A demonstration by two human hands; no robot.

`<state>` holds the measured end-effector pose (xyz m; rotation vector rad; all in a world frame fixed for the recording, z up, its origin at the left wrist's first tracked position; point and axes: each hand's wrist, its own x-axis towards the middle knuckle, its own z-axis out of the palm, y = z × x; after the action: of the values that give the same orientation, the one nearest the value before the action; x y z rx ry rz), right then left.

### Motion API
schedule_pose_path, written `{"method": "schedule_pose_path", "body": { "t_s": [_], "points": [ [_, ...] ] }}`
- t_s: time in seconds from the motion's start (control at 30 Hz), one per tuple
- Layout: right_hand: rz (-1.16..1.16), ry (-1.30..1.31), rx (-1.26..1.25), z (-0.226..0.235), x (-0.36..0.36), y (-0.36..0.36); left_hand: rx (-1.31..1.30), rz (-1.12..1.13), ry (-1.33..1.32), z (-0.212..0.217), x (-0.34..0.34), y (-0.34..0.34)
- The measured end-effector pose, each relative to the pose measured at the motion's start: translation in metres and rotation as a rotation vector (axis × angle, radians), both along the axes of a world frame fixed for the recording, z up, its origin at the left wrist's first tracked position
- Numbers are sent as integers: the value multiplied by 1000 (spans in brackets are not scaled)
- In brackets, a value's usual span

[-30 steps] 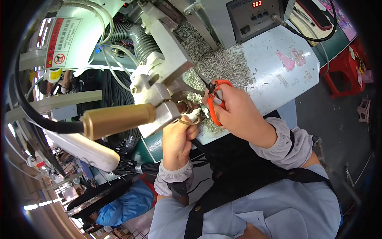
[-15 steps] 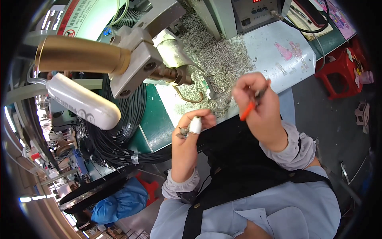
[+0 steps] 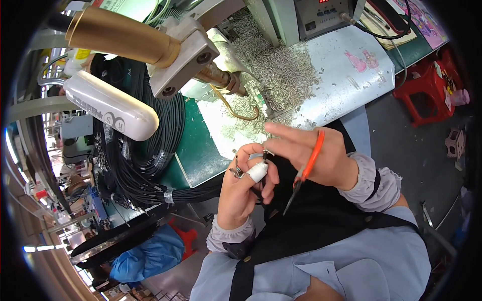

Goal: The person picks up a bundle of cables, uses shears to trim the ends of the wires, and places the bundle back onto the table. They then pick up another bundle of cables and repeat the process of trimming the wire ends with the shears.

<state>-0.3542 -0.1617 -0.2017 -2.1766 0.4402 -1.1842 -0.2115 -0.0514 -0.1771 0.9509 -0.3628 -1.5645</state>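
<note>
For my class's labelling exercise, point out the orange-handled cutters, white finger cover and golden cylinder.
Orange-handled cutters (image 3: 315, 154), head view: the handle.
White finger cover (image 3: 258, 172), head view: its side.
Golden cylinder (image 3: 123, 37), head view: its barrel.

The left hand curls its fingers; the right hand points extended fingers toward it.

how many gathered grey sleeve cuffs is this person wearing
2. The left cuff is at the wrist of the left hand; the right cuff is at the wrist of the right hand.
</note>
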Motion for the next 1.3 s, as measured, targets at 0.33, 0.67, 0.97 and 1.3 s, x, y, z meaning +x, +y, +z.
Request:
{"method": "schedule_pose_path", "body": {
  "t_s": [0.33, 0.67, 0.97, 1.3],
  "points": [
    [182, 20, 29, -13, -3, 0, -56, 247, -693, 2, -15, -1],
    [125, 8, -166, -12, -5, 1, 169, 151, -256, -5, -2, 3],
    [53, -21, 42, -19, -2, 24, -13, 323, -699, -15, -30, 5],
    [76, -19, 343, -9, -2, 25, 95, 321, -463, -10, -26, 9]
  ]
}}
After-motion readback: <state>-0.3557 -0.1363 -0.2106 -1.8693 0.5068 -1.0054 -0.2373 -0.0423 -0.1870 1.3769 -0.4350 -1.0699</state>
